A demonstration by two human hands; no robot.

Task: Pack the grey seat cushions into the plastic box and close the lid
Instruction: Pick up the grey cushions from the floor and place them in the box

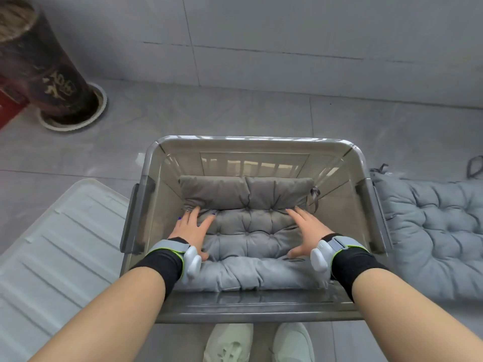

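— How far along was the packing?

— Partly done. One quilted grey seat cushion [251, 231] lay inside the translucent grey plastic box [256, 142] at centre frame, its far edge bent up against the back wall. The left hand [192, 228] and right hand [307, 231] pressed it flat, fingers spread, gripping nothing.

— And what was left?

— A second tufted pale grey cushion [433, 231] lay on the floor at right, outside the box. The ribbed translucent lid [60, 244] lay at lower left, not yet fitted.

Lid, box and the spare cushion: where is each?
lid [52, 246]: head view, its ribbed top.
box [251, 140]: head view, far rim.
spare cushion [431, 231]: head view, tufted middle.
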